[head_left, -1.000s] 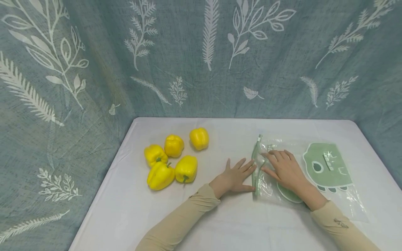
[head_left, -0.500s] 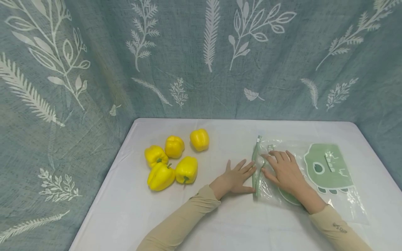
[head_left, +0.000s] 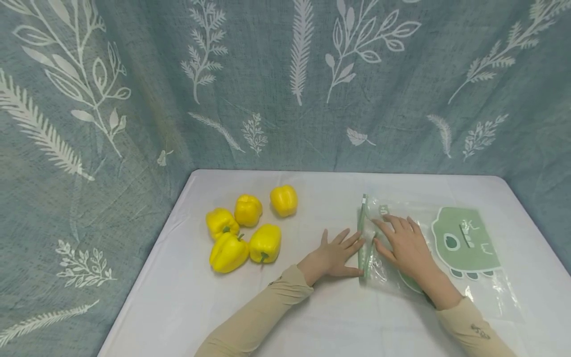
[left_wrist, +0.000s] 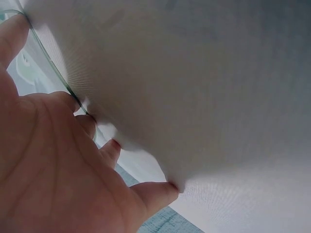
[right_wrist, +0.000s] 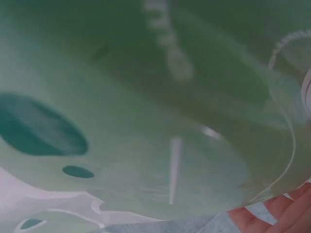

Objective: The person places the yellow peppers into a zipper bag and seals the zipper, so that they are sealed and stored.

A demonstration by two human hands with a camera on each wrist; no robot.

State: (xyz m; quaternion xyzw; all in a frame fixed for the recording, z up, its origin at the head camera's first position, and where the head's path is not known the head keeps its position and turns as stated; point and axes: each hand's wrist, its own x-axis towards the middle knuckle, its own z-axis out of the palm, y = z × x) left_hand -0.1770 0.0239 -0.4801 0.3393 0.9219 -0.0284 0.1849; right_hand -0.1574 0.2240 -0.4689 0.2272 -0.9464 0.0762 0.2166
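Observation:
A clear plastic zip bag (head_left: 466, 238) printed with a green cartoon animal lies flat on the right half of the table, its green zip strip (head_left: 362, 218) towards the left. My left hand (head_left: 332, 255) lies spread beside that strip, fingertips right at it; in the left wrist view its palm shows, with the strip (left_wrist: 54, 68) running past the fingers. My right hand (head_left: 407, 248) rests over the bag just inside the mouth, thumb and forefinger apart on the film. The bag's green print (right_wrist: 136, 121) fills most of the right wrist view, with fingers (right_wrist: 286, 213) at the lower right corner.
Several yellow bell peppers (head_left: 265, 243) sit grouped at the left, one pepper (head_left: 284, 201) farther back from the others. A white cloth covers the table (head_left: 312, 317). A blue-green curtain (head_left: 276, 119) with white leaf prints hangs behind and at the sides.
The bag's zip strip lies straighter, and the bulge in the film at the mouth has flattened. Both hands stay nearly in place; the right forearm has shifted slightly left.

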